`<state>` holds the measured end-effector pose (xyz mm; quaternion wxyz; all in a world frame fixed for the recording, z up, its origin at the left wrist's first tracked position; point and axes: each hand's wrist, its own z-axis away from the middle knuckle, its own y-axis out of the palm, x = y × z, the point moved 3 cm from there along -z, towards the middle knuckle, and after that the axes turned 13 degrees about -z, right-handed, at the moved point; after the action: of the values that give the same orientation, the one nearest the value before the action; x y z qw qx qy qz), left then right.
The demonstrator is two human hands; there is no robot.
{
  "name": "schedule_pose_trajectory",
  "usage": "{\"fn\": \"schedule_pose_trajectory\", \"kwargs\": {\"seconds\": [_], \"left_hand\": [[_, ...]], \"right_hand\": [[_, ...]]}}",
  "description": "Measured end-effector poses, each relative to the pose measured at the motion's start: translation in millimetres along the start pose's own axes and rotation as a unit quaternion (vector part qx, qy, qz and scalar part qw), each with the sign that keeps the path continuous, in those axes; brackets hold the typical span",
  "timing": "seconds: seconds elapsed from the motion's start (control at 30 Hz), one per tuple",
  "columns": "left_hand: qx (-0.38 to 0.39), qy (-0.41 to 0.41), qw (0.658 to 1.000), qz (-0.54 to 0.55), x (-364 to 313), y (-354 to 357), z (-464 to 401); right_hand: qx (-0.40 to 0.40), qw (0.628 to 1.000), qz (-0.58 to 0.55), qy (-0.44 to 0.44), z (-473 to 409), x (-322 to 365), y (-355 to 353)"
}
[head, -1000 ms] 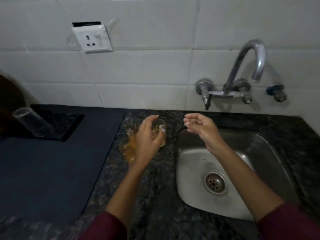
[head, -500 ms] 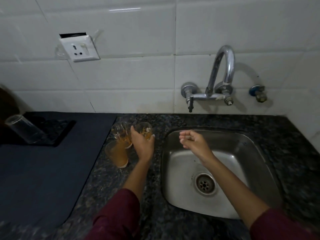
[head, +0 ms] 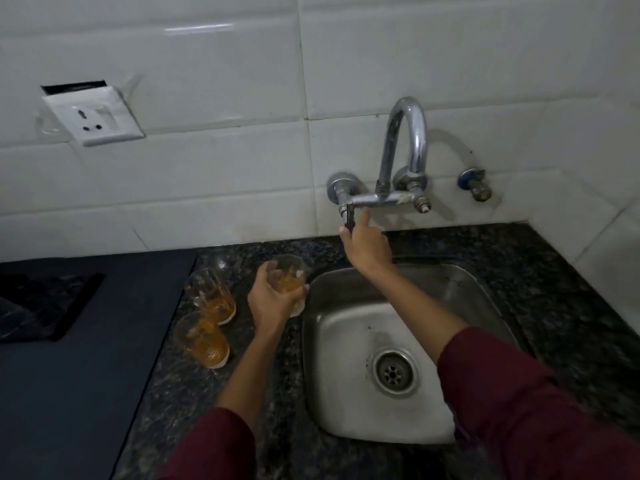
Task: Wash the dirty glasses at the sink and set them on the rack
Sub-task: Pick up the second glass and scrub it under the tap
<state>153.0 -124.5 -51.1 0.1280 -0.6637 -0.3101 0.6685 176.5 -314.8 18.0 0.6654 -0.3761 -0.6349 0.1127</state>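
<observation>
A person at a kitchen counter holds one dirty glass [head: 286, 279] in the left hand [head: 273, 299], fingers wrapped round its side, at the left rim of the steel sink [head: 346, 341], seemingly kept close so it can go under the spout once water runs; the right hand [head: 365, 244] reaches up across the basin to the tap's left lever [head: 349, 216], thumb and forefinger closing on the handle, apparently to turn it, the arm stretched nearly straight from its maroon sleeve [head: 519, 403]; no water shows at the faucet [head: 408, 140]; two more glasses [head: 207, 320] with orange residue wait on the granite [head: 242, 258] just left of the held one, within easy reach; a dark mat [head: 45, 306] lies well apart at far left; whether it serves as the rack cannot be told
</observation>
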Motion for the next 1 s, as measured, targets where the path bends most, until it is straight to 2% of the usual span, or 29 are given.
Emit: {"fn": "schedule_pose_trajectory", "kwargs": {"seconds": [0.1,0.37,0.43,0.57,0.8,0.87,1.0], "left_hand": [[0.043,0.043,0.998,0.018,-13.6,4.4,2.3],[0.153,0.060,0.985,0.059,-17.9,20.6,0.7],[0.167,0.062,0.982,0.063,-16.9,27.4,4.5],[0.212,0.086,0.972,0.058,-15.7,43.7,16.6],[0.315,0.138,0.938,0.040,-41.8,75.0,45.5],[0.348,0.163,0.923,0.036,-52.0,83.3,54.1],[0.391,0.185,0.900,0.049,-64.1,99.6,65.8]], "right_hand": [[-0.025,0.996,0.081,-0.040,-15.5,12.0,2.3],[-0.016,0.975,0.193,-0.104,-18.9,12.0,11.1],[0.008,0.982,0.164,-0.093,-15.5,8.4,10.4],[0.051,0.995,0.013,-0.086,21.7,-11.0,-4.0],[0.007,0.981,-0.079,-0.179,100.6,-72.5,-49.0],[0.039,0.980,-0.060,-0.187,103.0,-82.3,-58.9],[0.182,0.967,0.056,-0.172,94.3,-93.0,-61.4]]}}
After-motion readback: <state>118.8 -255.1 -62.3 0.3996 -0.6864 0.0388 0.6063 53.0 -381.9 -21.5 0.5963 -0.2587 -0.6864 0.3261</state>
